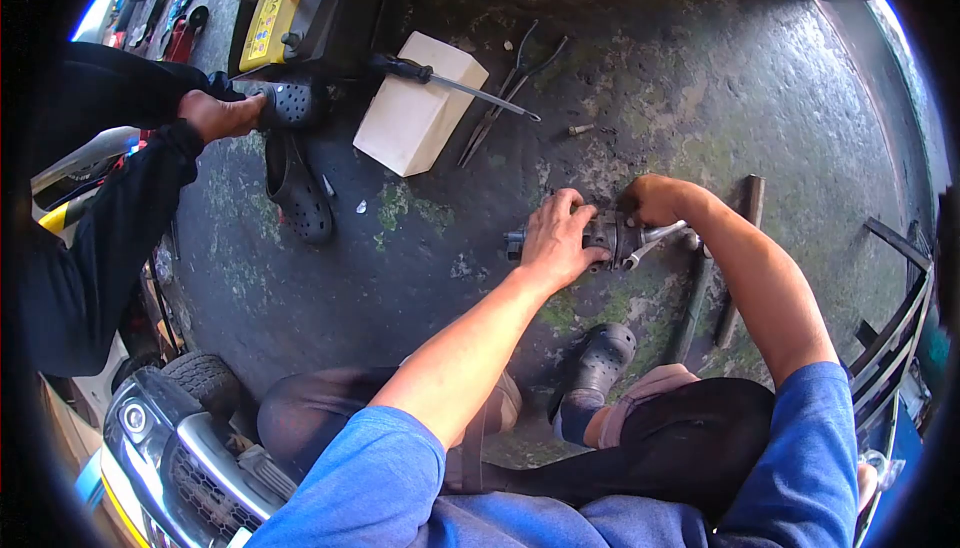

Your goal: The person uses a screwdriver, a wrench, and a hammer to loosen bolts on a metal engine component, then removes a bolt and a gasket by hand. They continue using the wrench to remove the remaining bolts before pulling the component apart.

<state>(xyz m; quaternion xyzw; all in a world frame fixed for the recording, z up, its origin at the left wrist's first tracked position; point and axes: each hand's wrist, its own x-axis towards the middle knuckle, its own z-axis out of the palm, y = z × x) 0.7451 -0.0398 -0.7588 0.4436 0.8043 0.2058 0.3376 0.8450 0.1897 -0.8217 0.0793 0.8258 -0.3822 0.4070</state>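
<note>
A dark cylindrical metal part point(627, 240), which looks like a small motor, lies on the floor in front of me. My left hand point(560, 241) grips its left side, fingers curled over the top and thumb on the near edge. Against its far right end is my right hand point(660, 200), closed with the fingers bent down; what they pinch, if anything, is hidden. Below the right wrist, a shiny spanner point(655, 242) rests by the part. A hammer point(692, 293) lies to the right, its handle pointing toward my foot.
A metal bar point(742, 258) lies beyond the hammer. Farther off, a screwdriver point(465, 86) rests across a white box point(410, 118), beside long pliers point(512, 98) and a small bolt point(580, 130). Another person's bare foot point(222, 116), clogs point(297, 193) and a yellow-topped battery point(272, 18) are left.
</note>
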